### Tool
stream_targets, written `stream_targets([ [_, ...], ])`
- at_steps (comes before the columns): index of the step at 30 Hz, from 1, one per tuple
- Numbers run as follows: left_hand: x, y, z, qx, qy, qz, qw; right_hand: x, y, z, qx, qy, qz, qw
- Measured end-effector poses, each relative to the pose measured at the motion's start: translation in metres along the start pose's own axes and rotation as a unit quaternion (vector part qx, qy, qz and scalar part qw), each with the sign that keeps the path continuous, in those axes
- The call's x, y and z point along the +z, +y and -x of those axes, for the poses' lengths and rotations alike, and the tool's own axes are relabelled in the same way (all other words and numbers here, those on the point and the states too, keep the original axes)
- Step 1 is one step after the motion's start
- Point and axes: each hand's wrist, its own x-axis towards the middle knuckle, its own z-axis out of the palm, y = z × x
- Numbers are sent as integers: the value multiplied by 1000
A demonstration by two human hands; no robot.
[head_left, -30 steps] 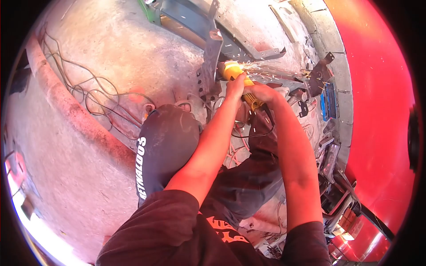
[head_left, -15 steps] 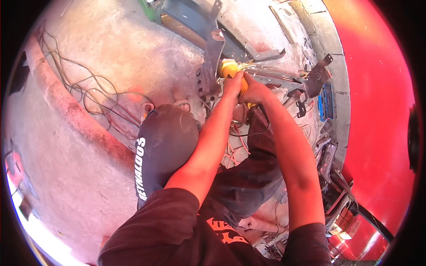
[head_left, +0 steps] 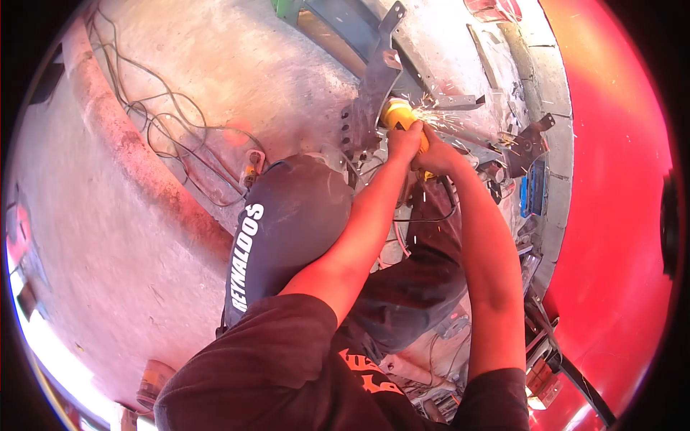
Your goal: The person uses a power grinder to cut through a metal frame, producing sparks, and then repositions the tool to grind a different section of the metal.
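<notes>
While sparks (head_left: 435,118) spray rightward from its head, the yellow grinder (head_left: 400,115) sits low over the concrete floor (head_left: 108,237), against or just beside the right-hand side of an upright steel plate (head_left: 379,77) with a row of holes near its lower end. Its disc is hidden, so the exact point of contact cannot be told.

Both hands are wrapped around the tool. The left hand (head_left: 405,142) grips close behind the head, probably to guide it and press it in; the right hand (head_left: 442,156) clasps the body further back, likely to bear the weight and resist the twist. Each arm reaches well forward, which seems meant to hold the sparks away from the torso.

A black cord (head_left: 452,195) loops from the rear end beneath the right forearm, slack enough, it appears, not to drag on the grip. Loose cables (head_left: 172,118) lie on the floor to the left, well apart from the sparks. To the right, a dark metal bracket (head_left: 528,149) stands in the line of the spray, near a blue object (head_left: 532,188) too small to identify.
</notes>
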Motion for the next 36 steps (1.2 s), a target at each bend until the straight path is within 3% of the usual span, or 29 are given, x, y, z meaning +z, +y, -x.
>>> stream_targets([
  [5,-7,25,34,-9,-13,-36,999,-4,-6,15,10,6,7,1000],
  [7,0,16,13,12,-28,-8,999,-1,0,4,-1,32,7,999],
  [11,1,17,15,10,26,-2,1000,0,6,-6,-24,27,0,999],
  [20,4,1,4,15,-7,0,1000,1,-1,5,6,45,29,999],
  [26,-4,21,56,3,14,-59,998,1,3,31,8,14,-1,1000],
  [33,8,7,90,-14,-7,5,1000,4,17,60,29,15,5,999],
  [36,11,2,100,-12,20,25,999,15,32,55,-15,47,38,998],
])
